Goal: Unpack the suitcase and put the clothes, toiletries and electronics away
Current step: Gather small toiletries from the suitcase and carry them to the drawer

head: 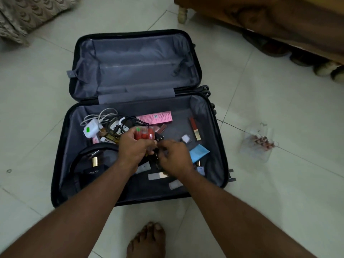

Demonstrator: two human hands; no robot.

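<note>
Nearest, a bare foot [147, 239] stands on the tiled floor [260, 183] just short of the suitcase [59, 164], which lies opened flat, both arms reaching over its near edge. Its near half holds the loose things. At the near left sits a round black pouch [89, 164] with a gold-capped bottle [95, 162] in it. The left hand [134, 148] is curled round a bunch of red tubes [146, 135], their caps sticking up above the fingers. The right hand [176, 158], touching or nearly touching the left, has its fingers bent down over small dark items; motion blur hides whether it actually grips anything. Small pale packets [158, 175] lie beneath the wrists. A blue sachet [199, 151] lies just right of the right hand, and a red-and-gold lipstick [195, 130] beyond it, with bare lining around them up to the right wall. At the far left are a white charger [91, 130] and tangled cables [115, 121]; a pink box [155, 117] lies by the hinge. The far half [135, 64] shows only grey lining. Out on the open floor to the right lies a clear bag [258, 144] of small trinkets. Farther back, shoes [275, 47] sit under wooden furniture [279, 13].
</note>
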